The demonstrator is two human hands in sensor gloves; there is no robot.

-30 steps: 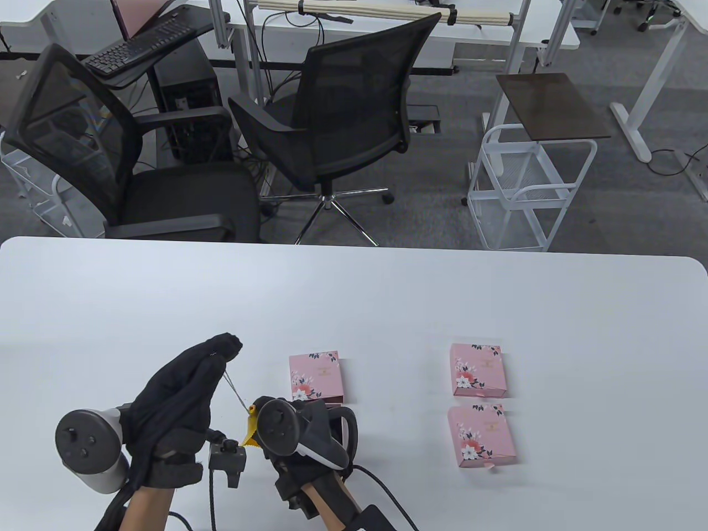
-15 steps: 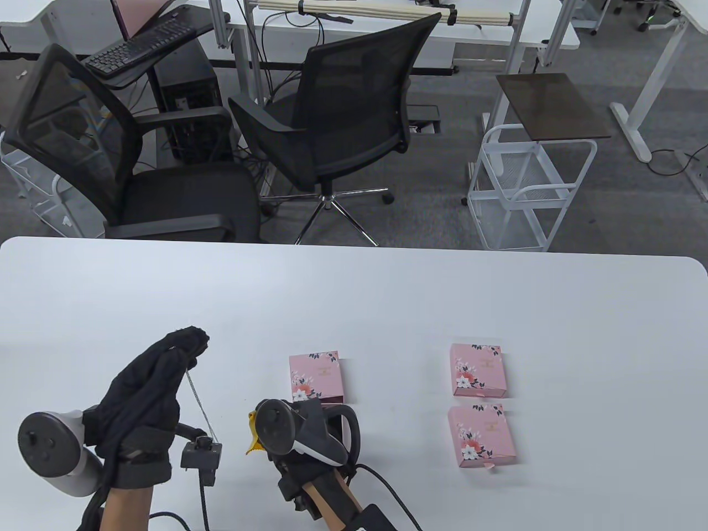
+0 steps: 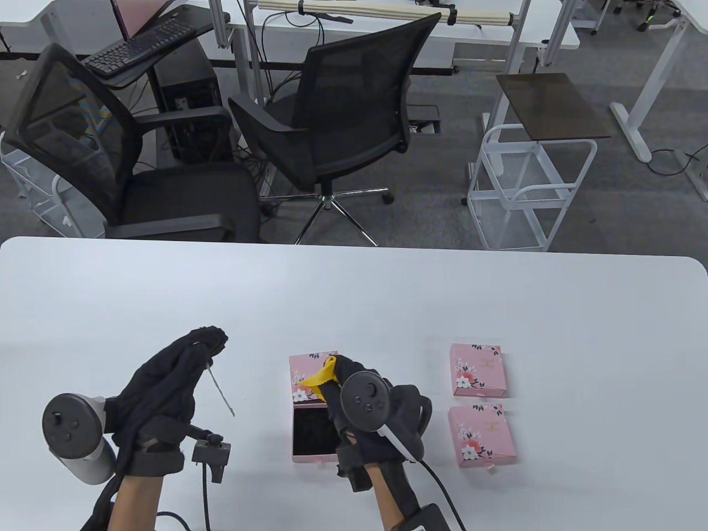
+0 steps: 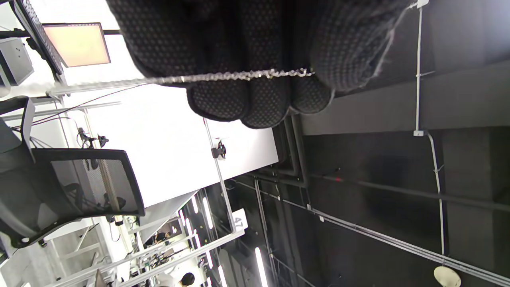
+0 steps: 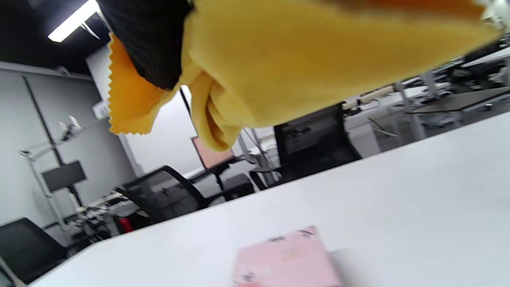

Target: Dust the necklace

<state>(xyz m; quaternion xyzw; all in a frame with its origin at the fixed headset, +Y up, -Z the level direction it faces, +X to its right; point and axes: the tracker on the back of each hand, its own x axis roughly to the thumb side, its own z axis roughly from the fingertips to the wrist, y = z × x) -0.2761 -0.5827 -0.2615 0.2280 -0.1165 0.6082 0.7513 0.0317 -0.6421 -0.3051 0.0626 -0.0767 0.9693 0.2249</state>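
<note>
A thin silver necklace chain (image 3: 221, 390) hangs slanted from the pinched fingertips of my left hand (image 3: 209, 343), its lower end free above the table. In the left wrist view the necklace chain (image 4: 239, 75) runs across my gloved fingers (image 4: 259, 99). My right hand (image 3: 337, 377) holds a bunched yellow cloth (image 3: 319, 379) over a pink floral box (image 3: 310, 362), well to the right of the chain. The right wrist view shows the yellow cloth (image 5: 299, 59) gripped at the top and the pink box (image 5: 287, 259) below. The box's drawer (image 3: 314, 458) is pulled out, showing a dark lining.
Two shut pink floral boxes (image 3: 478, 370) (image 3: 484, 434) lie to the right on the white table (image 3: 387, 298). Black cables (image 3: 207, 487) trail from both wrists toward the near edge. Office chairs (image 3: 343, 116) and a white wire cart (image 3: 525, 188) stand beyond the far edge.
My right hand with the cloth has moved right and away from me, off the chain and over the pink box, uncovering the open drawer. The chain now hangs free from my left hand.
</note>
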